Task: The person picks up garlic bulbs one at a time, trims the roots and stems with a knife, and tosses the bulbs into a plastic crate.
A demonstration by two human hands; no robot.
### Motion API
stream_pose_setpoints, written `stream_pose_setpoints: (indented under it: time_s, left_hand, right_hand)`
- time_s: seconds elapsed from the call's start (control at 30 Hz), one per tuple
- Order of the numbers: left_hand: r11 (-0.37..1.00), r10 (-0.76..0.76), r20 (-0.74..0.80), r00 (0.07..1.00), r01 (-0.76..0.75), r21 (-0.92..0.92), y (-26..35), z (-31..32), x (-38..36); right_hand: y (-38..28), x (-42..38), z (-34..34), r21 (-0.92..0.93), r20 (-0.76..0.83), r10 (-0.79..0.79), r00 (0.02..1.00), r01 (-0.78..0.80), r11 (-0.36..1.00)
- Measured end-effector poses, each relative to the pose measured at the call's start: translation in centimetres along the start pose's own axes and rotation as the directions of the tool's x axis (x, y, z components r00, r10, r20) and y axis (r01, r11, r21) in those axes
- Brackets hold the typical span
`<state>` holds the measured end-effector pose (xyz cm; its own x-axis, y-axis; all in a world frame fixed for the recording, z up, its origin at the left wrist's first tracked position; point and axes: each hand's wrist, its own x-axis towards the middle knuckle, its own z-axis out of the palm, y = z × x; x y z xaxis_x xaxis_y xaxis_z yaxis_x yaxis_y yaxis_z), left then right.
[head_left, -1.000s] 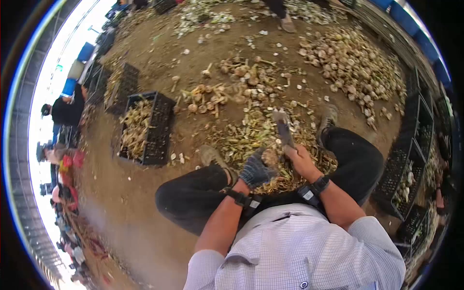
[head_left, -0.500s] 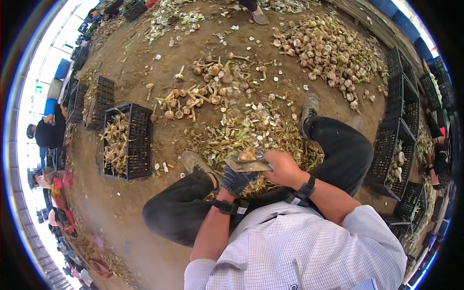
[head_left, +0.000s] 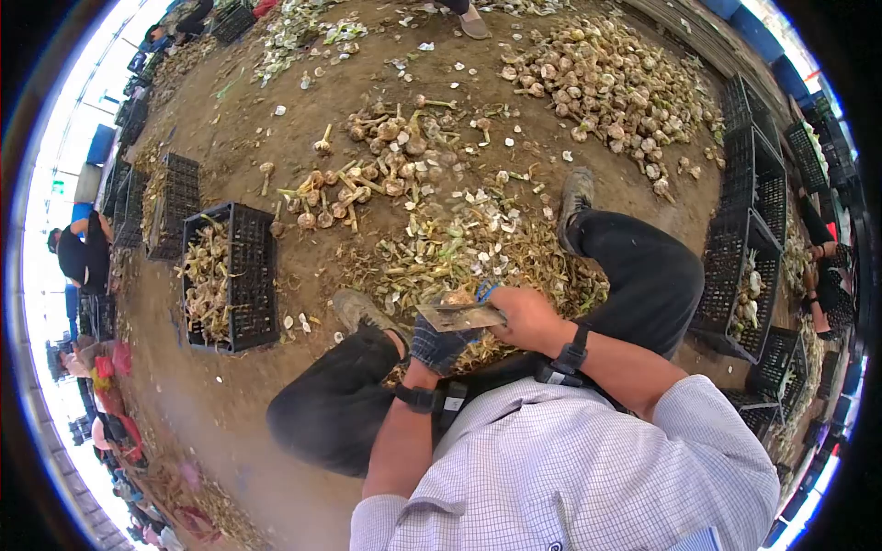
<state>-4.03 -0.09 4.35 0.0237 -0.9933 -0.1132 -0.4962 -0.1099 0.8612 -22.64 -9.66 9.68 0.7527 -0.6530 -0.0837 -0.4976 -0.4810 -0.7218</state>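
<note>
My right hand [head_left: 528, 317], bare with a bit of blue at the fingers, is closed on a wide flat-bladed knife [head_left: 450, 318]. The blade points left and lies across the top of my left hand [head_left: 435, 346], which wears a dark grey glove and is closed. A garlic bulb [head_left: 457, 296] shows just beyond the blade, held by the left fingers, which the blade partly hides. Between my feet, beneath both hands, spreads a heap of cut stalks and peel [head_left: 469, 248].
Loose garlic with stalks [head_left: 390, 165] lies ahead, and a large garlic pile [head_left: 616, 87] at the upper right. A black crate [head_left: 251, 275] of stalky garlic stands left; more crates [head_left: 742, 285] line the right. Another person's shoe [head_left: 474, 26] shows at the top.
The view has shifted slightly, so the ground and crates sit a little further left. Both hands stay together, with the knife still across the left hand.
</note>
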Motion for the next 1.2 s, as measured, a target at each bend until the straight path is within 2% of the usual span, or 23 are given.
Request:
stream_pose_setpoints:
  time_s: [0.07,0.13,0.2,0.27,0.37,0.4,0.43,0.47,0.53,0.6,0.63,0.7,0.77,0.8,0.87,0.9,0.93,1.0,1.03,1.1,1.13,1.2]
  left_hand:
    - [0.998,0.067,-0.056,0.996,-0.068,-0.006,-0.4,-0.4,-0.1]
    - [0.997,0.067,-0.052,0.996,-0.066,0.027,-0.5,-0.6,-0.2]
    - [0.995,0.002,0.009,1.0,-0.003,0.103,-0.1,-1.1,0.0]
    - [0.99,0.008,-0.097,0.995,-0.022,-0.139,0.4,-1.4,-0.6]
    - [0.961,0.273,-0.111,0.956,-0.266,0.077,3.5,-3.7,-0.3]
    - [0.953,0.248,-0.103,0.963,-0.224,0.205,3.0,-4.4,-0.2]
    - [0.93,0.223,-0.13,0.966,-0.171,0.325,2.6,-4.8,0.3]
    - [0.994,0.032,-0.076,0.997,-0.024,0.107,3.9,-5.5,0.4]
    - [0.996,0.082,-0.139,0.987,-0.087,-0.031,2.8,-3.6,0.1]
    - [0.956,0.23,-0.143,0.963,-0.196,0.217,3.3,-3.5,-0.1]
    - [0.955,0.241,-0.128,0.962,-0.211,0.209,2.9,-3.5,0.0]
    - [0.952,0.262,-0.102,0.96,-0.239,0.193,1.7,-3.2,0.3]
    - [0.941,0.231,-0.058,0.971,-0.207,0.269,0.1,-2.7,-0.6]
    - [0.923,0.263,-0.032,0.964,-0.242,0.298,-1.6,-2.2,-0.7]
    - [0.992,0.066,-0.016,0.998,-0.067,-0.109,-1.1,-1.9,-1.0]
    - [0.953,-0.034,-0.008,0.999,0.03,-0.303,-0.8,-1.8,-1.2]
    - [0.96,-0.026,-0.004,1.0,0.024,-0.279,-0.5,-1.9,-1.1]
    - [0.922,-0.112,0.019,0.994,0.111,-0.371,0.2,-2.1,-1.3]
    - [0.854,-0.203,0.05,0.978,0.201,-0.479,2.3,-2.8,-1.4]
    - [0.826,-0.255,0.084,0.963,0.262,-0.499,3.0,-3.0,-1.4]
    - [0.878,-0.22,0.077,0.972,0.232,-0.418,2.2,-2.8,-1.1]
    - [0.987,-0.035,0.015,0.999,0.037,-0.155,1.0,-2.4,-0.9]
  right_hand:
    - [0.4,0.1,0.5,0.013,-0.014,-0.027,1.0,0.027,1.0]
    - [0.8,0.1,1.1,0.015,-0.01,-0.039,0.999,0.039,0.999]
    - [1.3,0.4,1.6,0.004,0.005,-0.04,0.999,0.04,0.999]
    - [3.3,1.1,3.2,-0.061,0.128,0.137,0.982,-0.13,0.99]
    - [8.5,0.0,5.6,-0.175,0.197,0.341,0.919,-0.309,0.935]
    - [9.5,0.3,5.7,-0.23,0.209,0.379,0.902,-0.331,0.915]
    - [9.2,1.6,4.9,-0.192,0.143,0.329,0.933,-0.3,0.934]
    - [7.7,1.8,4.2,-0.143,0.087,0.296,0.951,-0.283,0.949]
    - [5.0,1.7,2.6,-0.007,0.011,0.297,0.955,-0.297,0.955]
    - [2.2,1.2,0.7,0.079,-0.001,0.242,0.97,-0.241,0.967]
    - [1.1,0.9,0.0,0.122,-0.009,0.214,0.977,-0.212,0.97]
    - [0.0,0.4,0.0,0.119,-0.082,0.067,0.994,-0.057,0.991]
    - [-0.9,0.2,0.2,0.107,-0.143,-0.063,0.988,0.079,0.991]
    - [-1.4,0.2,-0.2,0.092,-0.067,-0.061,0.996,0.067,0.994]
    - [-1.3,0.2,0.2,0.045,-0.075,-0.1,0.992,0.104,0.994]
    - [-1.3,0.2,0.3,0.021,-0.076,-0.119,0.99,0.121,0.992]
    - [-1.3,0.1,0.3,0.031,-0.072,-0.117,0.991,0.119,0.992]
    - [-1.3,0.0,0.2,0.051,-0.069,-0.112,0.991,0.115,0.992]
    - [-1.2,0.0,0.1,0.046,-0.04,-0.08,0.996,0.082,0.996]
    - [-1.0,0.0,0.1,0.035,0.014,-0.013,1.0,0.013,0.999]
    - [-0.9,0.0,0.2,0.025,0.012,-0.027,1.0,0.027,0.999]
    - [-0.6,0.1,0.5,0.003,0.01,-0.058,0.998,0.058,0.998]
